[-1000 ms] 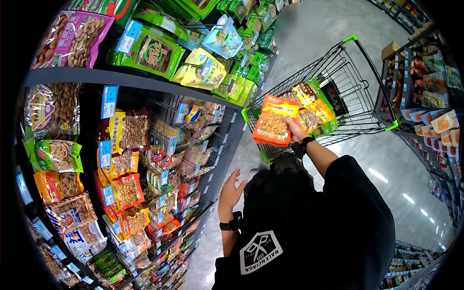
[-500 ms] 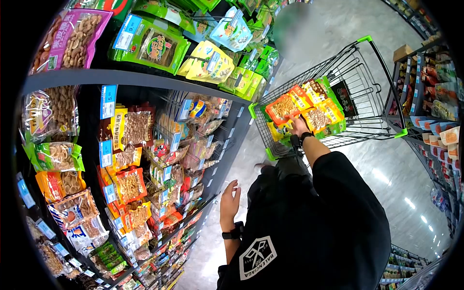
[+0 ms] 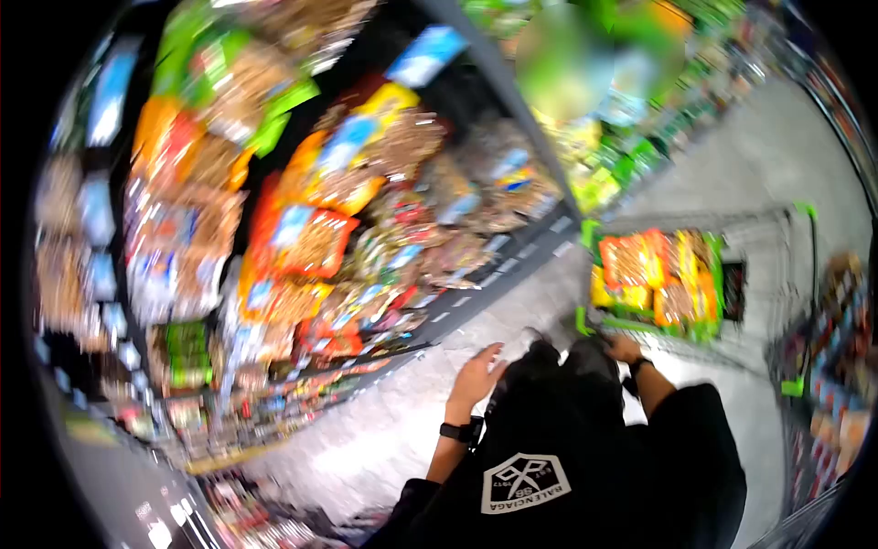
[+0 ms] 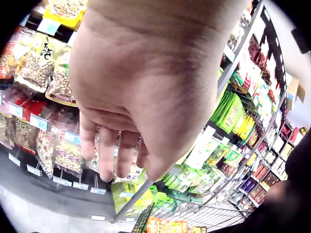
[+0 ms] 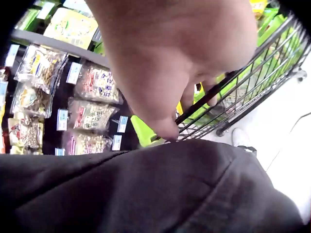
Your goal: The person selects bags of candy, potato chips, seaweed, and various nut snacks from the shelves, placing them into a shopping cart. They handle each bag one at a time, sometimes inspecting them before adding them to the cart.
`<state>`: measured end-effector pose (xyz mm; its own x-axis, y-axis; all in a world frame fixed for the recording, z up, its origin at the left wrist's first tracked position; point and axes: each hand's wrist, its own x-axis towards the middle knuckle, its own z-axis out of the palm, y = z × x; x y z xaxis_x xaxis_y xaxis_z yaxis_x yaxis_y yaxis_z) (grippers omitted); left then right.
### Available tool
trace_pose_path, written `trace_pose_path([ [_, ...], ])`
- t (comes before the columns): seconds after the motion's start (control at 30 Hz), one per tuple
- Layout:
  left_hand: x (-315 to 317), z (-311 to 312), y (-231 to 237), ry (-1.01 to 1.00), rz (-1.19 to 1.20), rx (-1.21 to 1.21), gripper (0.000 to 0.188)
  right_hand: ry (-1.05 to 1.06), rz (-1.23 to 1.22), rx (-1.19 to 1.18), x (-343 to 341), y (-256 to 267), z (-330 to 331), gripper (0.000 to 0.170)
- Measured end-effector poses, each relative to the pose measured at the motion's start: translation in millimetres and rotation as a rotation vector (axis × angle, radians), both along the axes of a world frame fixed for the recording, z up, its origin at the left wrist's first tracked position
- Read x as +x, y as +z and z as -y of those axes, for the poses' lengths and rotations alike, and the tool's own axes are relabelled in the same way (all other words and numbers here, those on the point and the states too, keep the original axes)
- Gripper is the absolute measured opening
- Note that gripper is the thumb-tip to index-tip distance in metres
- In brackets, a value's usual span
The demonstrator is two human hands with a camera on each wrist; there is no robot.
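My right hand (image 3: 625, 349) is at the near side of a wire shopping cart (image 3: 583, 322) with green corners. In the right wrist view, the thumb and fingers go round the cart's dark top rail (image 5: 227, 81) from both sides. Inside the cart lie an orange-red bag of nuts (image 3: 629, 260), an orange-yellow bag (image 3: 673, 304) and green packaging beneath them. My left hand (image 3: 473, 380) holds nothing and hangs beside my body, between the cart and the shelves. Its fingers (image 4: 108, 162) are loosely extended in the left wrist view.
A tall shelf unit (image 3: 540, 240) full of bagged nuts and snacks stands along my left, with blue price tags (image 3: 426, 55). Green and yellow packs fill the shelf farther ahead. Pale floor (image 3: 732, 160) runs beyond the cart, and more stocked shelves (image 3: 837, 348) stand on the right.
My right hand has let go of the orange-red bag, which lies in the cart, and moved to the cart's near rail. The head view has swung round, shifting shelves and cart; it is blurred.
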<state>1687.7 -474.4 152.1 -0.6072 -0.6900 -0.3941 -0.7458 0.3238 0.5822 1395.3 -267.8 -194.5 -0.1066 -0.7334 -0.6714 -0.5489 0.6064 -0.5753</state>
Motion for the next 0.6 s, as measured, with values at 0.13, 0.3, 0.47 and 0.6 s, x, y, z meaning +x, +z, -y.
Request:
trace_pose_path([
  [0.13,25.2,7.3,6.3,0.031,0.008,0.008,0.042,0.069,-0.13,0.155,20.5,42.5,29.0,0.08],
  [0.3,85.0,35.8,6.3,0.137,-0.13,-0.025,0.041,-0.014,-0.253,0.106,48.5,42.4,30.6,0.079],
  [0.47,169.6,93.4,19.8,0.22,-0.283,-0.472,0.04,-0.026,-0.434,0.138,93.3,3.8,19.3,0.099],
  [0.6,241.1,151.4,39.1,0.356,-0.371,-0.885,0.044,-0.051,-0.39,0.039,125.1,-33.9,4.5,0.103],
])
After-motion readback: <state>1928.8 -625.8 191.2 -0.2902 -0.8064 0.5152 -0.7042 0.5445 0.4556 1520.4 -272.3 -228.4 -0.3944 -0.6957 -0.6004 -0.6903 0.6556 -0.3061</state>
